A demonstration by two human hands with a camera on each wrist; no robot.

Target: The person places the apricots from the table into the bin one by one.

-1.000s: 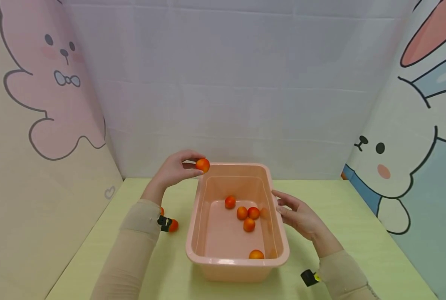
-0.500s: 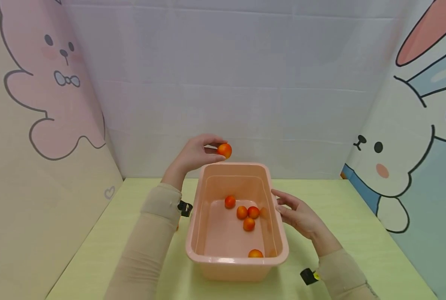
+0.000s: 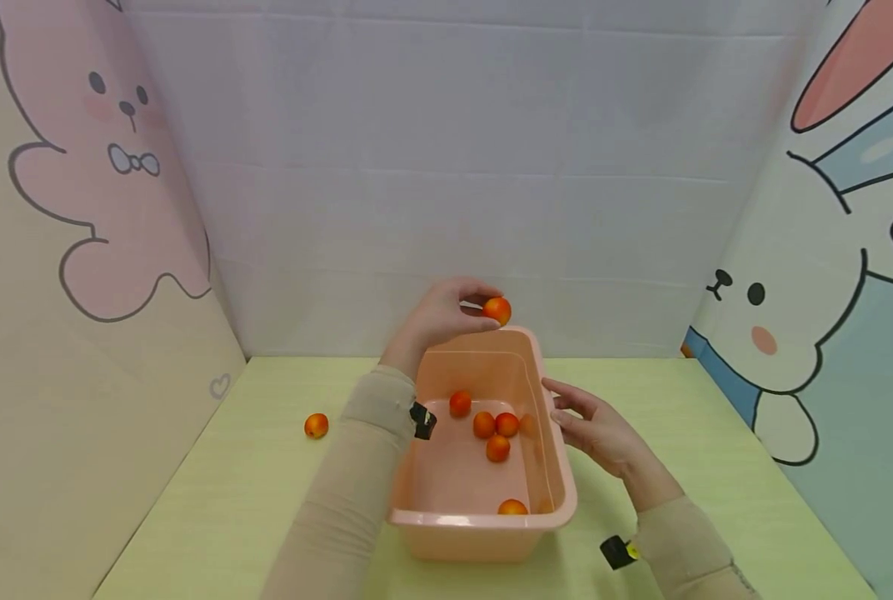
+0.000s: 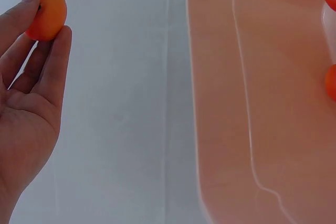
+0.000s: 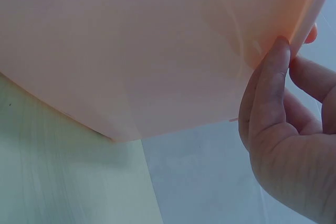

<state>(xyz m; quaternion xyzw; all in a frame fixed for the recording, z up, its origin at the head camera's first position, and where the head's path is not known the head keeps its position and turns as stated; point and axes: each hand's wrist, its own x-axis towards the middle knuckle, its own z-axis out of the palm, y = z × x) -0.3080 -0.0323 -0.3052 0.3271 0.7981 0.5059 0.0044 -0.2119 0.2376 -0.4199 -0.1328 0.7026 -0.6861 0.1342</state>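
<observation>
A small staged booth, like a play corner: a pale green tabletop is boxed in by a plain white sheet at the far side and cartoon rabbit panels left and right.

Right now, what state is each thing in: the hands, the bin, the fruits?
Left hand: raised over the bin's far end, pinching one orange fruit.
Held fruit: in the fingertips, above the far rim, not released.
Right hand: fingers relaxed, touching the bin's outer right wall.
Pink bin: upright on the table, open-topped.
Fruits in the bin: five, lying on the bottom.
Loose fruit: on the table, left of the bin, untouched.
</observation>
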